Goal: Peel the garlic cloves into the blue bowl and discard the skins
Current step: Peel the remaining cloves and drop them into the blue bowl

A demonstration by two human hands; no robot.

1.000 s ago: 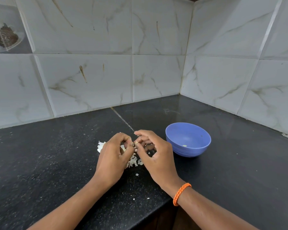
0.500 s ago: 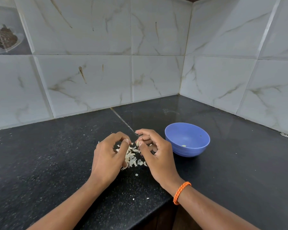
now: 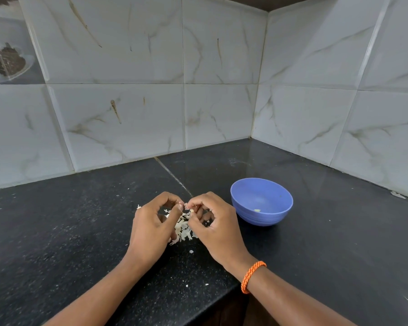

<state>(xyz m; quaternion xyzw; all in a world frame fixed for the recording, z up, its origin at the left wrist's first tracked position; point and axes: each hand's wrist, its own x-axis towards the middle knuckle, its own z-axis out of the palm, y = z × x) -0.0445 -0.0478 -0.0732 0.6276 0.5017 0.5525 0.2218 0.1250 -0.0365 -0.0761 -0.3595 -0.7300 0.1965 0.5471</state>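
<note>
Head view: everything sits on the black speckled stone counter, taken here from its front edge back toward the tiled corner.
Right wrist: an orange braided band crosses it over the counter's front edge.
Loose flakes: a few white bits lie near the front edge, apart from the main heap.
Skin heap: the pile of papery white garlic skins lies between and below the two hands, in the middle of the counter.
Left hand: back of the hand up, fingers curled, thumb and forefinger tips pinched together at the top; they seem to hold a scrap of skin, too small to be sure.
Right hand: same arched pose, fingertips meeting the left's, clamped on a small pale garlic clove that barely shows.
Blue bowl: the round blue plastic bowl stands just right of the right hand, toward the right wall; one pale piece lies inside.
Risk, slip: the clove is tiny and held by the fingertips alone, so a hard tug could likely flick it into the heap, where it would be hard to spot.
Risk, skins: flakes clinging to the fingers may well drop into the bowl with the clove.
Risk, scatter: a sweep of either wrist could push skins off the front edge.
</note>
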